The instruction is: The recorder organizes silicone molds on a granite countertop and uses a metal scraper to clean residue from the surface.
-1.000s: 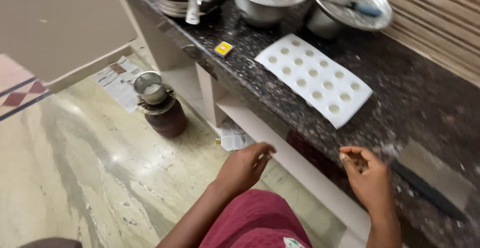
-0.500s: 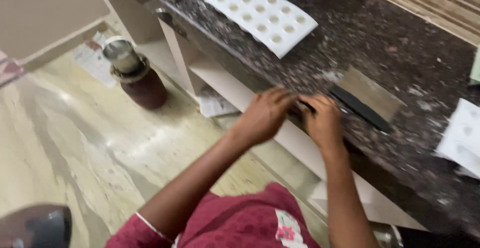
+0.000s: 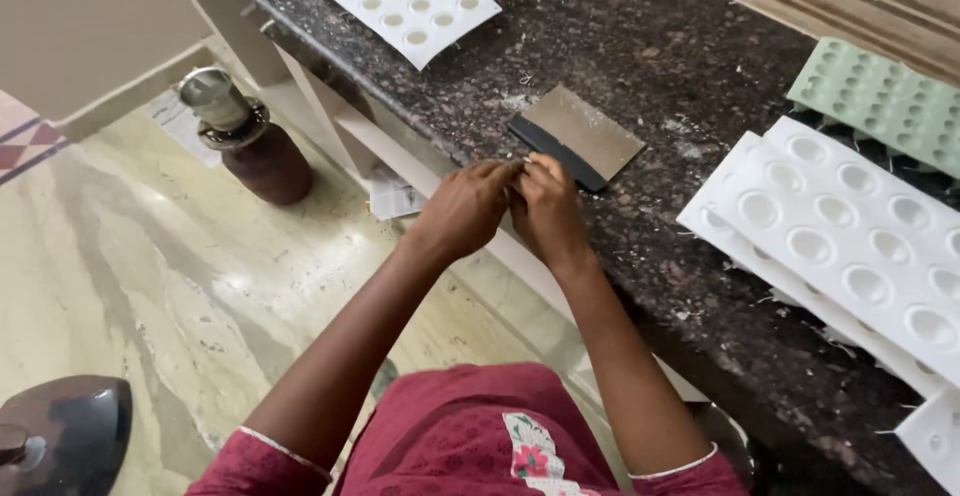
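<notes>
A person works at the near edge of a dark speckled stone counter (image 3: 640, 46), the left hand (image 3: 468, 208) and right hand (image 3: 545, 211) pressed together with fingertips pinched closed on something too small to make out. Just beyond the fingers lies one flat metal scraper (image 3: 578, 136) with a dark handle edge, untouched. The work appears to be at a fine picking or cleaning stage; any next move would call for a delicate fingertip hold. Counted on the counter: one white dimpled mould sheet (image 3: 405, 1) at the far left, a stack of at least two white mould sheets (image 3: 850, 246) at the right, and one green one (image 3: 885, 101) behind them. One brown jar (image 3: 250, 146) stands on the floor.
</notes>
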